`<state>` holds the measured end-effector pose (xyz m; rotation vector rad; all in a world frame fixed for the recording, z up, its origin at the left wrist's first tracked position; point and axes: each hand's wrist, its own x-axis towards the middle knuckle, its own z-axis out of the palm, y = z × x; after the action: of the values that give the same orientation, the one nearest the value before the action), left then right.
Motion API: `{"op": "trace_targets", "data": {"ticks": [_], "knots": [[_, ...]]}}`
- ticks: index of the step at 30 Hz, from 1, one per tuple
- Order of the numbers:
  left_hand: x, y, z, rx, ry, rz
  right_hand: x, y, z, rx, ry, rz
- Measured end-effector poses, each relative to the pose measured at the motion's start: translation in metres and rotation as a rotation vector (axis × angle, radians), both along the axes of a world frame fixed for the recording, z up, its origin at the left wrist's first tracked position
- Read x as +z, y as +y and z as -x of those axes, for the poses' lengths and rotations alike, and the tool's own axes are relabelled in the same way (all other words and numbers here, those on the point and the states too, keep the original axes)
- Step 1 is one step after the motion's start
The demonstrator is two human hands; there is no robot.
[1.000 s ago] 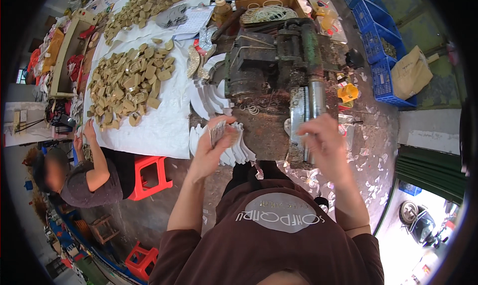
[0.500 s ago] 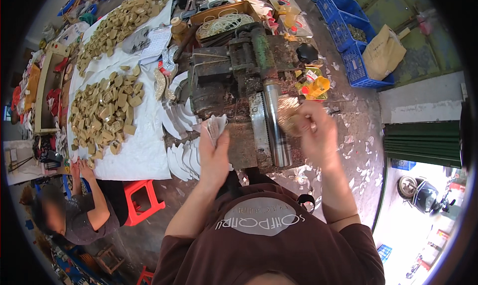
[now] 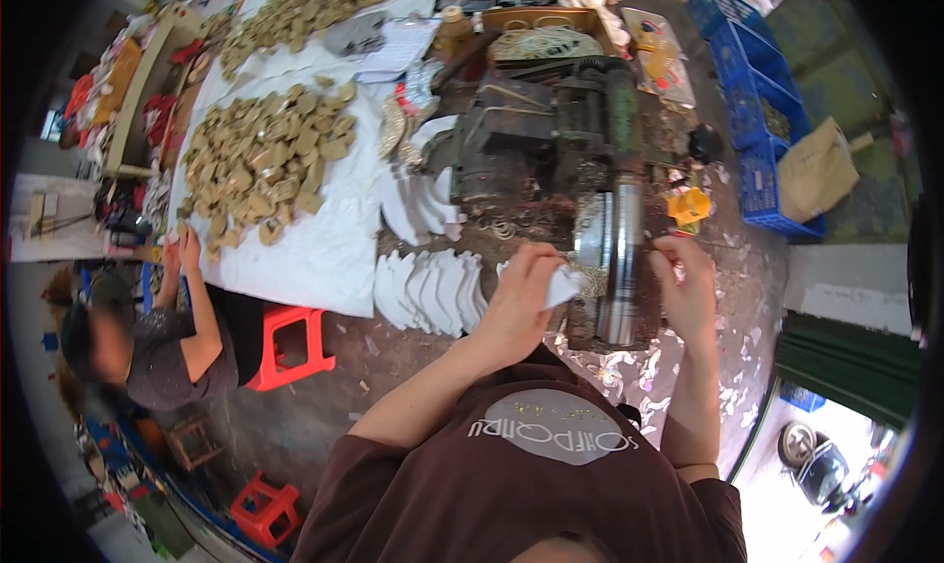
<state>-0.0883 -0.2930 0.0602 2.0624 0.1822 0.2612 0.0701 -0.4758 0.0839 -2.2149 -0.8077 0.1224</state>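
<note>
In front of me stands an old green-and-rust machine (image 3: pixel 511 155) with a shiny steel roller (image 3: pixel 621 258) along its right side. My left hand (image 3: pixel 516 302) is closed on a thin white piece (image 3: pixel 562 286), just left of the roller. Beside that piece a glittery gold patch (image 3: pixel 592 282) lies against the metal plate; whether the two are joined I cannot tell. On the roller's right my right hand (image 3: pixel 686 286) is pinched at the fingertips, and whatever it holds is hidden. Stacked curved white pieces (image 3: pixel 433 290) lie left of my left hand.
A co-worker (image 3: pixel 167 342) reaches toward a heap of tan blocks (image 3: pixel 270 155) on a white sheet (image 3: pixel 295 268). Red stools (image 3: pixel 293 347) stand at left. Blue crates (image 3: pixel 767 165) line the right. A yellow container (image 3: pixel 688 206) sits beyond the roller; scraps litter the floor (image 3: pixel 742 327).
My view has turned, shifting the scene rightward and slightly down. My left hand has moved close to the roller's left side. The gold piece no longer shows in my right hand, which stays right of the roller.
</note>
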Motion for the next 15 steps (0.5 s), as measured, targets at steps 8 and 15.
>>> {"op": "trace_targets", "data": {"ticks": [8,15], "knots": [[-0.034,0.124,0.135,0.58,0.152,-0.397,0.006,0.001,0.003,-0.069,0.114,-0.066],[-0.09,0.119,0.187,0.032,0.583,-0.724,0.006,0.006,0.005,-0.064,0.074,-0.124]]}}
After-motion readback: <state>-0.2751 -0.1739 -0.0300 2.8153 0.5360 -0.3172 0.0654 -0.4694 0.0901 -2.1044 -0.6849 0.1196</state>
